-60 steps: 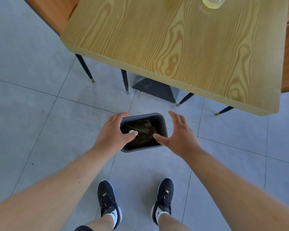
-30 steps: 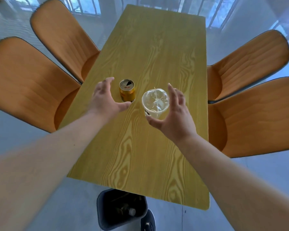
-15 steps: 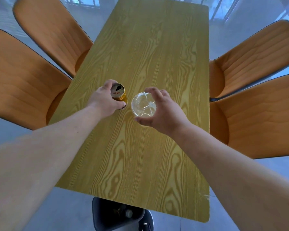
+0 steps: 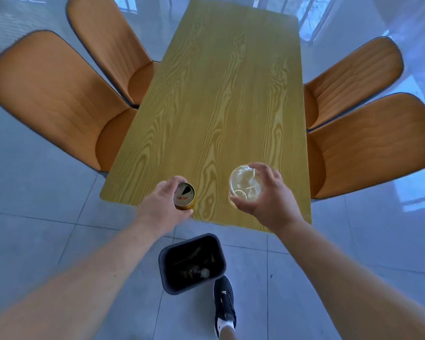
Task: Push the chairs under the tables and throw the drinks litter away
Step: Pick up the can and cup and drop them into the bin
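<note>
Partly | left hand [image 4: 157, 204] hides can [image 4: 185, 197], right hand [image 4: 268, 197] cup [image 4: 242, 182] | bin [image 4: 163, 266] murky

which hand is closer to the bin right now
Left. The left hand, gripping the gold can, is just past the far left corner of the bin; the right hand, holding the clear cup, is farther off to the bin's right.

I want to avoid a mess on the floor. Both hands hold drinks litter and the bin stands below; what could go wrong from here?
The can in the left hand is open on top; leftover drink could spill if tipped. The bin looks narrow, so the can and the clear cup in the right hand, dropped together, might miss. The shoe beside the bin could knock it.
</note>
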### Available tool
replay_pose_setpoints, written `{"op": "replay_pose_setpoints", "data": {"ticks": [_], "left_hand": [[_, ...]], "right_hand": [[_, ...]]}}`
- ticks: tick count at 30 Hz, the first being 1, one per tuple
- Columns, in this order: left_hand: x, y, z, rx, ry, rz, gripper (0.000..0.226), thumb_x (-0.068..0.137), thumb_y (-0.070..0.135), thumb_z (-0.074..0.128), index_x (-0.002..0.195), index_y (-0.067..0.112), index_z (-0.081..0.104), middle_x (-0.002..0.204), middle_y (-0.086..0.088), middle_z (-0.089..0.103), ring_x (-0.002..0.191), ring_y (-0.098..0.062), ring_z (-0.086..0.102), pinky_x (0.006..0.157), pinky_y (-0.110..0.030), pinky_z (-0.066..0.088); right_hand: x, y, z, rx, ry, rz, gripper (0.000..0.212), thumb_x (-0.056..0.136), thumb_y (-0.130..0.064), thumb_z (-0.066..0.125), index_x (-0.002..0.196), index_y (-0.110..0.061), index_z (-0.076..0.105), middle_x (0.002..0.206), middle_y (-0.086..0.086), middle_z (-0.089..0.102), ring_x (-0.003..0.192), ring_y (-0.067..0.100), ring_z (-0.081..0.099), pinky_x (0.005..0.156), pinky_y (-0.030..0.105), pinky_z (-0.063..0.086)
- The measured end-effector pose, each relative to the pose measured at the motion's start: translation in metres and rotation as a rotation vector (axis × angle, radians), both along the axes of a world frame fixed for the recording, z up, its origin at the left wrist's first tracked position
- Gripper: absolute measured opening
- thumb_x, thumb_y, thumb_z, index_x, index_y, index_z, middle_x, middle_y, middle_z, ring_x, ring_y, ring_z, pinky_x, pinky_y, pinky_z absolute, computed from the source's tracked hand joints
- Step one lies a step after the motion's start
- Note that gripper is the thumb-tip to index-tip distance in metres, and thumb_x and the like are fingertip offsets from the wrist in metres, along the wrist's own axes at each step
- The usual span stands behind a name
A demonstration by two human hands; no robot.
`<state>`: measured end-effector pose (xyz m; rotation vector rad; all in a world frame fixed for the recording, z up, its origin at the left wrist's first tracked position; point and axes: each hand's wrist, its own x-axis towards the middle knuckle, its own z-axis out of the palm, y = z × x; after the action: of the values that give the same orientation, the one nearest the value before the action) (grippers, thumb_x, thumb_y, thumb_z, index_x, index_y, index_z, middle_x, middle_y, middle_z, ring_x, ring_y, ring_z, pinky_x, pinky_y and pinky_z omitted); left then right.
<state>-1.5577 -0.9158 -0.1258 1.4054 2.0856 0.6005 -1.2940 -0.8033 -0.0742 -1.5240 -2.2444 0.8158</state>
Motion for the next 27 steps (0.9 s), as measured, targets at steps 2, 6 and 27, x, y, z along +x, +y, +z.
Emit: {"op": "replay_pose_setpoints", "data": {"ticks": [2,6,27], "left_hand": [[0.005,-0.033,-0.002,-0.005,-0.047,-0.023,0.068,0.067,0.044,0.088,0.117,0.053,0.043,0.109,0.017,0.052,0.092,-0.013,0.059,0.075,-0.034,0.049],[0.011,-0.104,-0.013,-0.105,-0.101,-0.062,0.068,0.063,0.054,0.082,0.117,0.052,0.042,0.111,0.019,0.053,0.095,-0.01,0.059,0.079,-0.034,0.048],[0.037,-0.167,-0.136,0.029,0.044,0.106,0.079,0.063,0.047,0.092,0.126,0.039,0.044,0.118,0.007,0.057,0.095,-0.022,0.063,0.074,-0.03,0.047]], "right_hand": [[0.003,-0.045,0.0,0.001,0.0,-0.028,0.085,0.068,-0.063,0.087,0.138,-0.043,0.042,0.128,-0.008,0.05,0.099,0.017,0.06,0.072,0.034,0.047],[0.001,-0.123,-0.008,-0.033,0.043,-0.045,0.086,0.064,-0.066,0.08,0.138,-0.047,0.041,0.128,-0.016,0.045,0.101,0.014,0.057,0.073,0.034,0.048],[0.001,-0.162,-0.169,-0.26,-0.058,-0.014,0.116,0.066,-0.069,0.085,0.154,-0.042,0.015,0.156,-0.006,0.035,0.121,0.025,0.06,0.087,0.046,0.056]]}}
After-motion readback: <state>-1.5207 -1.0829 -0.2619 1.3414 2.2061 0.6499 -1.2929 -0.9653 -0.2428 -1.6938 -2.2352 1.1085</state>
